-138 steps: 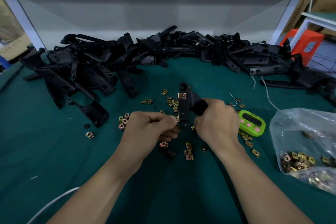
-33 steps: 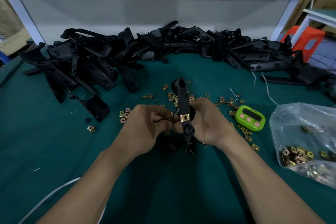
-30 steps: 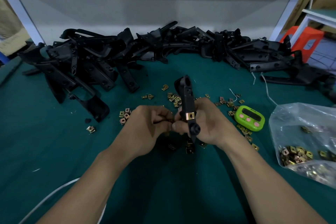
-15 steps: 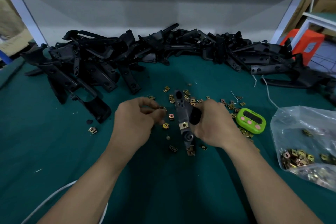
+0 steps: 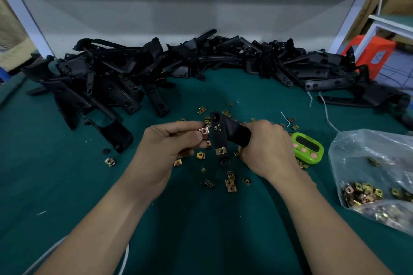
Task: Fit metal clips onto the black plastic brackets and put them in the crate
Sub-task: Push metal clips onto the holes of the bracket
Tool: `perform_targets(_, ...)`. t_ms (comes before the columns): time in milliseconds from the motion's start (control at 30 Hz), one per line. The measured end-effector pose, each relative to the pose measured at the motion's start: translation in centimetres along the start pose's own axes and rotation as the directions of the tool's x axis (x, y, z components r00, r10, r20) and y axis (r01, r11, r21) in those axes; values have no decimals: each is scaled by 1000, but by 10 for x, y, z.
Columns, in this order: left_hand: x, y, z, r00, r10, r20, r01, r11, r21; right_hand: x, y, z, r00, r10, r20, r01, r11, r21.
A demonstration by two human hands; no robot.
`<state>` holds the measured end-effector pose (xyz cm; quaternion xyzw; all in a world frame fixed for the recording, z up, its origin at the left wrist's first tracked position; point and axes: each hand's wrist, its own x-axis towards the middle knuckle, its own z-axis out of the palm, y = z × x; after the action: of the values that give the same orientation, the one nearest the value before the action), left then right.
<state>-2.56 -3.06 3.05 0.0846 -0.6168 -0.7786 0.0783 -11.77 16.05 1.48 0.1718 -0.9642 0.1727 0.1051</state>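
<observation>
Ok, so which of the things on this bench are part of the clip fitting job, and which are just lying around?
Job: held bracket in the right hand, clip pinched by the left hand, loose clips, bag of clips, bracket pile. No crate in view.
Lying about: green timer, white cable, orange stool.

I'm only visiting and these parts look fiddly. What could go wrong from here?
The left hand pinches a small clip with its fingertips; it could slip and fall among the loose clips on the cloth. The right hand grips the bracket off to one side, so pushing the clip on might twist the bracket and seat the clip crooked.
</observation>
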Motion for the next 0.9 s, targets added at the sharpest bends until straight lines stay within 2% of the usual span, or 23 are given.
perform_targets(367, -1, 1, 2, 1000, 20, 10, -20, 1000, 10, 0, -2, -2, 997, -1, 77, 2, 1000, -12)
perform_targets(533, -1, 1, 2, 998, 41, -47, -37, 995, 92, -1, -5, -6, 999, -8, 51, 14, 993, -118)
perform_targets(733, 0, 2, 0, 997, -25, -68, 36, 988, 153, -3, -11, -9, 993, -17, 116, 26, 997, -78)
perform_targets(900, 0, 0, -1, 997, -33, -69, 39, 995, 90, -6, -16, -12, 999, -37, -13, 34, 981, -191)
